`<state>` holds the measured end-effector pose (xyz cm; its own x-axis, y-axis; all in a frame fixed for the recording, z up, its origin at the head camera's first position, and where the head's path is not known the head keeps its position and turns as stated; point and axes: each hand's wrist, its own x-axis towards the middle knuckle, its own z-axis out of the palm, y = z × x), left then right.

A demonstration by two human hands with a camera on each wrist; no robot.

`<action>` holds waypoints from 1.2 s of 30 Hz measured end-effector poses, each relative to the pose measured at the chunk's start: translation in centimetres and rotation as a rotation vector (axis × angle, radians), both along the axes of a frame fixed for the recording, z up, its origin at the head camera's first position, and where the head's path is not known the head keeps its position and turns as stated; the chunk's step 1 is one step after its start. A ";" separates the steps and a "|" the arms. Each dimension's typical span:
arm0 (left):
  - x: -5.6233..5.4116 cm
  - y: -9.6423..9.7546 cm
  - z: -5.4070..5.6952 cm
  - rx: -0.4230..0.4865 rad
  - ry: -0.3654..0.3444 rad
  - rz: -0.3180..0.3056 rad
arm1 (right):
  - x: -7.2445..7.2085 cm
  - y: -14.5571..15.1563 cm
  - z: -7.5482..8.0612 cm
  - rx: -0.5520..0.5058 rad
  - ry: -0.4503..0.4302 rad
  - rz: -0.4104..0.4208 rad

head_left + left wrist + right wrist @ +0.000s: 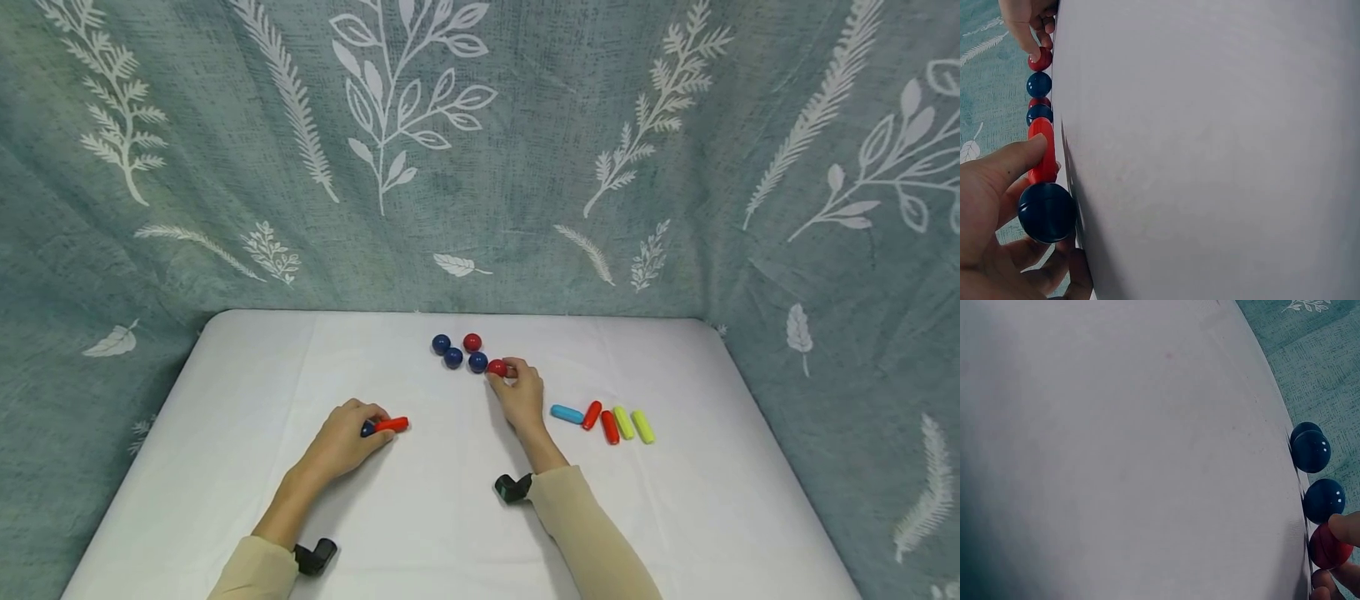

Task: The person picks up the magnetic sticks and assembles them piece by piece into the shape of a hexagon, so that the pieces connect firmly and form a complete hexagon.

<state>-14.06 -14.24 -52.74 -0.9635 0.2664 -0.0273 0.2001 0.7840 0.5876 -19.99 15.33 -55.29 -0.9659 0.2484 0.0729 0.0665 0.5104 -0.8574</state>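
My left hand (348, 437) holds a short red rod (392, 424) with a dark blue ball (367, 428) at its near end. In the left wrist view the thumb lies on the red rod (1041, 150), and the fingers curl behind and below the blue ball (1047, 212). Farther up the table, my right hand (521, 396) pinches a red ball (497, 367) between thumb and fingers. That red ball (1330, 547) sits right beside a blue ball (1324, 501) in the right wrist view.
Left of the right hand are blue balls (453, 357) and another red ball (472, 342). Right of it lie a light blue rod (567, 414), red rods (610, 427) and yellow-green rods (642, 426). A patterned curtain (525, 250) hangs behind the white table (450, 517).
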 end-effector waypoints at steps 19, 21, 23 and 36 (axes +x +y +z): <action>0.3 -0.5 -0.2 0.028 -0.009 0.008 | 2.7 -1.1 0.9 -0.140 -0.098 0.085; 0.3 -0.5 -0.2 0.028 -0.012 0.009 | 3.2 -1.6 0.9 -0.145 -0.100 0.104; 0.3 -0.5 -0.2 0.031 -0.018 0.011 | 3.7 -2.1 0.9 -0.131 -0.102 0.126; 0.1 -0.4 -0.3 0.083 -0.027 0.025 | 5.1 -4.8 0.9 -0.074 -0.125 0.290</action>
<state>-13.93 -14.68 -53.03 -0.9691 0.2446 -0.0325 0.1641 0.7370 0.6557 -14.87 10.50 -54.36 -0.9975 -0.0384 -0.0589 0.0346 0.4601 -0.8872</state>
